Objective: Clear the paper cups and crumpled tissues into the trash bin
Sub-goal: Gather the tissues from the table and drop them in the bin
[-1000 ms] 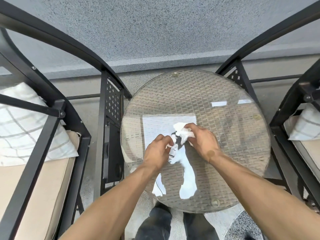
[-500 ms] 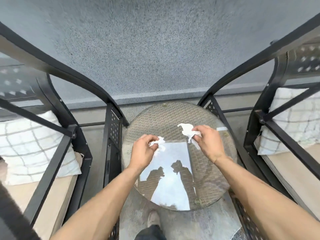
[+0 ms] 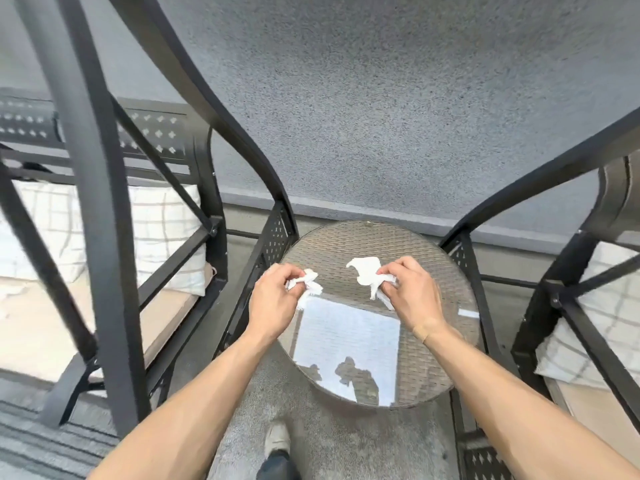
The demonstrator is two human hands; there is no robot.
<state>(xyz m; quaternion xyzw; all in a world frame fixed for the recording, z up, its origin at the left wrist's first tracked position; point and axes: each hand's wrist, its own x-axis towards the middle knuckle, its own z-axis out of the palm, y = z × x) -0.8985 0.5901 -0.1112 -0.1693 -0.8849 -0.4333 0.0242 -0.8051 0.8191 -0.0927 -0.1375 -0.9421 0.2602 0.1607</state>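
Observation:
My left hand (image 3: 273, 301) is closed around a small crumpled white tissue (image 3: 310, 284), held above the left side of the round glass-topped wicker table (image 3: 433, 358). My right hand (image 3: 412, 292) pinches a larger crumpled white tissue (image 3: 365, 273) above the table's middle. The two hands are apart, each with its own tissue. No paper cups and no trash bin are in view.
A black metal chair (image 3: 104, 237) with a checked white cushion (image 3: 162, 230) stands close on the left. Another black chair (image 3: 568, 271) with a cushion (image 3: 609, 323) stands on the right. A grey textured wall (image 3: 381, 116) rises behind. My shoe (image 3: 277, 439) is on the grey floor below.
My hands have drawn apart, each carrying a tissue up off the table. The view has pulled back and tilted up, so the table looks smaller and lower.

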